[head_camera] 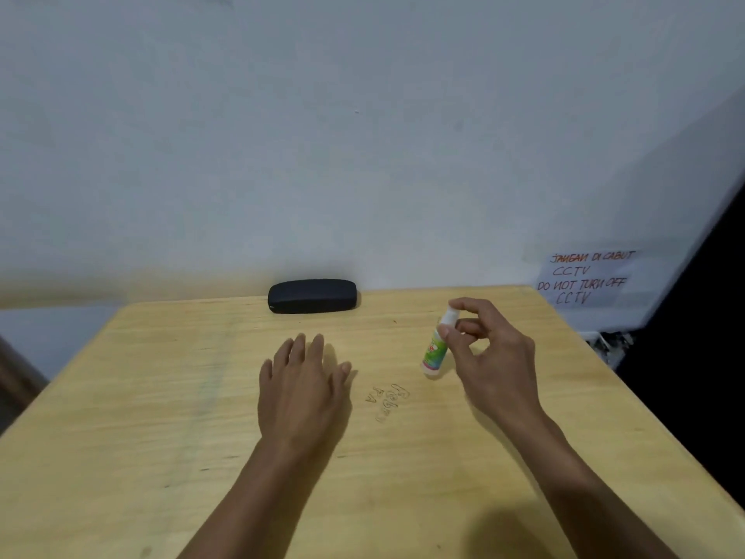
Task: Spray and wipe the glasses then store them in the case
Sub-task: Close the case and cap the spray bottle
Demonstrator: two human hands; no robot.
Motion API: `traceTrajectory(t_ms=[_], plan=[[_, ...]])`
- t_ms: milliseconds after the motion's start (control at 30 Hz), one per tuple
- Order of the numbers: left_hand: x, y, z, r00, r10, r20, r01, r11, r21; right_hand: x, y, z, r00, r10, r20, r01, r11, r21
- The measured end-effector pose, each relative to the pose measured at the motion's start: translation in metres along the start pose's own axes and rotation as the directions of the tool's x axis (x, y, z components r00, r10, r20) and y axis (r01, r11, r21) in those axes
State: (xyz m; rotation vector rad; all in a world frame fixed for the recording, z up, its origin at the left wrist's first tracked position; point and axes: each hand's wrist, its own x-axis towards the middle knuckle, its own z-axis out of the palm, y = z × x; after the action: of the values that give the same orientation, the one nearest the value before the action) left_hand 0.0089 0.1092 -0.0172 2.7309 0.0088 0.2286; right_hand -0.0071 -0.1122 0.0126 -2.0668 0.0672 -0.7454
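Note:
A black glasses case (312,296) lies shut at the far edge of the wooden table (161,397), against the wall. A small white spray bottle (437,349) with a green label stands tilted right of centre. My right hand (490,349) pinches it near its white top with thumb and fingers. My left hand (302,381) lies palm down on the table in the middle, fingers spread, holding nothing. No glasses are in view.
Pencil scribbles (387,399) mark the tabletop between my hands. A paper notice (586,278) about CCTV is stuck on the wall at the right. The table's right edge drops into a dark gap (693,377).

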Motion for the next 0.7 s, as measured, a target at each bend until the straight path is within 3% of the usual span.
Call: traceTrajectory(t_ms=[133,400,700], plan=[[0.009,-0.008,0.014,0.997,-0.047,0.058,0.042,0.996,0.085,0.036,0.002,0.030,1.000,-0.013,-0.011,0.012,0.999,-0.050],[0.011,-0.011,0.014,0.997,-0.035,0.069,0.028,0.995,0.096,0.093,0.009,0.088,0.999,0.006,0.046,0.001,0.988,-0.157],[0.011,-0.011,0.017,0.998,-0.025,0.050,0.020,0.996,0.090,0.109,0.016,0.102,0.996,0.044,0.083,-0.025,0.975,-0.219]])
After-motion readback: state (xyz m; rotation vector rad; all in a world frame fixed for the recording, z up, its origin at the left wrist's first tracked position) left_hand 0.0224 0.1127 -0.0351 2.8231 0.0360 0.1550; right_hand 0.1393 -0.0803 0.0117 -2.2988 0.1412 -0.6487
